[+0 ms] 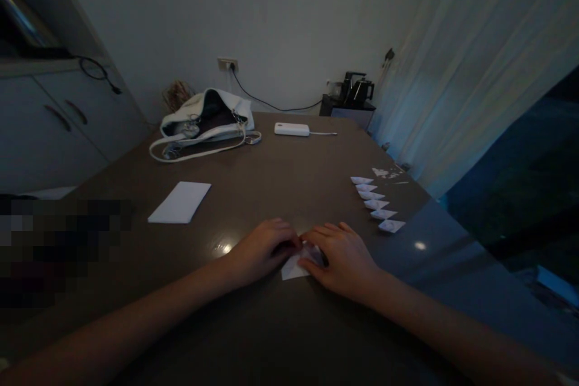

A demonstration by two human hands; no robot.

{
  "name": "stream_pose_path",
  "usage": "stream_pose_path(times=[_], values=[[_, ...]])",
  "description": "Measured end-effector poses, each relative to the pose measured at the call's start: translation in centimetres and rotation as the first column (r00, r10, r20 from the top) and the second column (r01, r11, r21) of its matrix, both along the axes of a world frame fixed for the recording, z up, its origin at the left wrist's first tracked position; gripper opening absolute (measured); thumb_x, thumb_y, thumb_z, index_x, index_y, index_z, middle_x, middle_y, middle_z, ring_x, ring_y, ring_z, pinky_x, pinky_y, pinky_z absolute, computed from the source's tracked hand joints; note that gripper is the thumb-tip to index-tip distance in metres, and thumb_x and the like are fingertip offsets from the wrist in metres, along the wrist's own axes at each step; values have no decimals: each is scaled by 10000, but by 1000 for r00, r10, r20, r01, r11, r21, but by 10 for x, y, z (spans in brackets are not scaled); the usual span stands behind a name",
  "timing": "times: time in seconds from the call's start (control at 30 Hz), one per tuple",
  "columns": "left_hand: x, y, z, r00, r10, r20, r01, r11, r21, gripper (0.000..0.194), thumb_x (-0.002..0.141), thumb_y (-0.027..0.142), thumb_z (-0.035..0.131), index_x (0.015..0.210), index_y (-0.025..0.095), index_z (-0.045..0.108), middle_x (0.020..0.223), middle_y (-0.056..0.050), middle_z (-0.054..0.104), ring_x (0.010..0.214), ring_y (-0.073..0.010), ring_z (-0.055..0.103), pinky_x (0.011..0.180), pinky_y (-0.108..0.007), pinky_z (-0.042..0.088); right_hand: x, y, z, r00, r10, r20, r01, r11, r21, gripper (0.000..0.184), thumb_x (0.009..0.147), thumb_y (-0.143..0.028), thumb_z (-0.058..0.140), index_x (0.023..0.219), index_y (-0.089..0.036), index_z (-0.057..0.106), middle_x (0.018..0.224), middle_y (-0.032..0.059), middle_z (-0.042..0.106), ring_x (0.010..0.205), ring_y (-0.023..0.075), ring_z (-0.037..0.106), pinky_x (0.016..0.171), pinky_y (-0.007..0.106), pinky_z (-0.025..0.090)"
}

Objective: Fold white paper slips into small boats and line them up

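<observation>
A small piece of folded white paper is held low on the dark table, near the middle of the view, between 2 bare hands. Its upper part is partly covered by the fingers. By the left hand, the paper is met from the left with bent fingers; the forefinger tip is brought to the upper edge, but whether thumb and finger are clamped on it cannot be told. By the right hand, the paper is touched from the right: the thumb is laid over its face, the forefinger is bent to the upper edge, and paper is seen between the 2; whether it is pinched cannot be told. The 2 forefinger tips are brought close together.

On the right side of the table, 6 folded paper shapes are lined up in a slanting row, with paper scraps scattered just beyond. On the left, a white paper stack is laid flat. Farther back, a white bag and a white device with a short cable are placed.
</observation>
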State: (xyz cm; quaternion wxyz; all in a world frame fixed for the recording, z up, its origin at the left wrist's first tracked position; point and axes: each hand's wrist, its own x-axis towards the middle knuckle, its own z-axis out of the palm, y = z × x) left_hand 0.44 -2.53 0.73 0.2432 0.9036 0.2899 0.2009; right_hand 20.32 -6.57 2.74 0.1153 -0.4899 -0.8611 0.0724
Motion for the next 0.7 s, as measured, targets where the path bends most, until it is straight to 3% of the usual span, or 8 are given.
stream_pose_path(times=[0.13,0.27,0.5,0.7], values=[[7,2,-4,994,108,-31,-105,992,68,57,842,180,606,877,142,631,853,-56,625,829,-192,550,721,-295,432,-1,-2,0,998,-58,-15,58,998,7,294,759,-358,677,970,-210,534,809,7,643,770,198,568,731,324,302],[10,5,-2,983,175,-54,-173,984,35,40,823,179,616,827,143,633,787,-40,620,777,-179,551,685,-280,427,-2,-1,0,998,-59,-3,59,998,17,263,750,-359,683,899,-216,519,768,-5,614,743,195,561,696,312,289],[12,6,-2,982,173,-73,-173,985,3,66,824,219,632,822,153,634,781,-28,627,764,-171,553,670,-268,402,-3,0,1,998,-57,9,57,998,5,232,757,-356,672,868,-216,525,756,-1,601,729,194,547,692,311,286],[13,-2,8,960,176,-219,-134,972,192,66,843,219,608,811,163,601,849,-29,640,853,-208,547,720,-324,338,-3,-1,0,999,-44,11,44,999,7,226,768,-352,659,882,-212,524,780,2,610,749,192,545,699,312,290]])
